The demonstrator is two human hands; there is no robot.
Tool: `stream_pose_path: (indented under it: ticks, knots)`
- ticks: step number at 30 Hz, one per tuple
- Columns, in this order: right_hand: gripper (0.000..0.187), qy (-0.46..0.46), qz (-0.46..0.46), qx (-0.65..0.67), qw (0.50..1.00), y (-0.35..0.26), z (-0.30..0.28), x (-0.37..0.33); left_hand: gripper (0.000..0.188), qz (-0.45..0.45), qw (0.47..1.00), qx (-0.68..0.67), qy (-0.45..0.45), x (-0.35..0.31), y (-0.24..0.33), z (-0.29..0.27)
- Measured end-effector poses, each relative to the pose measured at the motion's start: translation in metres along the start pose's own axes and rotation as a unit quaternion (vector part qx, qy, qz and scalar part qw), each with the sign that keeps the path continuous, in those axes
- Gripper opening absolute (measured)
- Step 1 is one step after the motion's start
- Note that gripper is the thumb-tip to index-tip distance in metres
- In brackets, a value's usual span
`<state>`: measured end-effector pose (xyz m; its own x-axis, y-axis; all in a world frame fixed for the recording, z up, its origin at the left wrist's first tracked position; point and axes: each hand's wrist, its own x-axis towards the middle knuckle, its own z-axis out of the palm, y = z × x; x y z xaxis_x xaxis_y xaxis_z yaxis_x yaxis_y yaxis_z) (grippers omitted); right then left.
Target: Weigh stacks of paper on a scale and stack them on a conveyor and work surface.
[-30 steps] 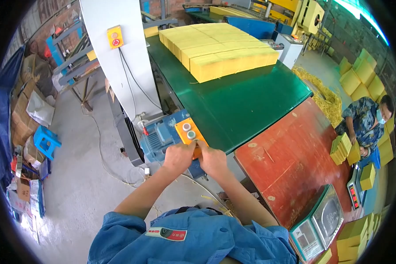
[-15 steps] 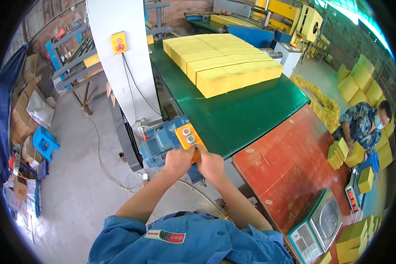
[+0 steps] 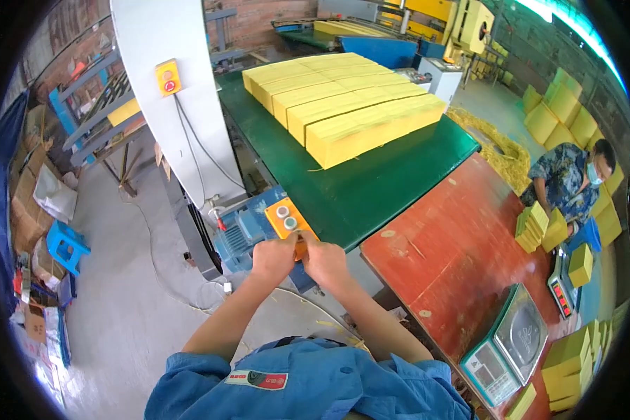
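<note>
My left hand (image 3: pixel 274 258) and my right hand (image 3: pixel 325 264) are closed side by side at the near end of an orange push-button box (image 3: pixel 284 214). Their thumbs and forefingers meet over its lower part; the other fingers are curled out of sight. A pale button and a green button stay visible above my hands. The box sits beside a blue electric motor (image 3: pixel 241 233). Beyond it, rows of yellow paper blocks (image 3: pixel 343 101) lie on a green conveyor belt (image 3: pixel 360 199), with a gap behind the nearest row.
A red tabletop (image 3: pixel 437 245) adjoins the belt, bearing a weighing scale (image 3: pixel 507 343) and yellow stacks (image 3: pixel 532 227). At right, a masked co-worker (image 3: pixel 570 175) handles yellow blocks. A white column (image 3: pixel 168 105) carries a stop-button box (image 3: pixel 167 77). Cables (image 3: pixel 164 280) and a blue stool (image 3: pixel 67 246) are on the floor.
The nearest row of yellow blocks has shifted toward me along the belt, and the gap behind it is wider. My hands remain at the push-button box. The whole view has shifted slightly.
</note>
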<state>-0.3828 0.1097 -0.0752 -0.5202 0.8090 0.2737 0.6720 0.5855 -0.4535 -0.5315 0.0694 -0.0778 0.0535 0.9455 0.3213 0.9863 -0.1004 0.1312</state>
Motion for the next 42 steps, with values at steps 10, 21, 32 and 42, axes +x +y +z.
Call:
stream_pose_path:
  ticks: [10, 21, 32, 42]
  knots:
    - [0.037, 0.027, -0.015, 0.015, 0.999, 0.003, 0.0032, 0.0007, 0.026, -0.01, 1.0, 0.005, 0.0, 0.0025, -0.0008, -0.0026]
    - [0.034, 0.033, -0.014, 0.011, 0.999, 0.0043, 0.0031, -0.0012, 0.015, 0.004, 0.999, -0.03, 0.033, 0.0008, 0.0017, -0.0019]
    - [0.033, 0.05, -0.014, 0.014, 0.999, 0.0036, 0.0068, 0.0006, 0.017, 0.001, 0.999, -0.036, 0.033, 0.0013, -0.0013, -0.0001]
    - [0.03, 0.062, -0.019, 0.021, 0.998, 0.0021, 0.0062, 0.002, 0.018, 0.003, 0.998, -0.049, 0.044, 0.0004, -0.0025, 0.0009]
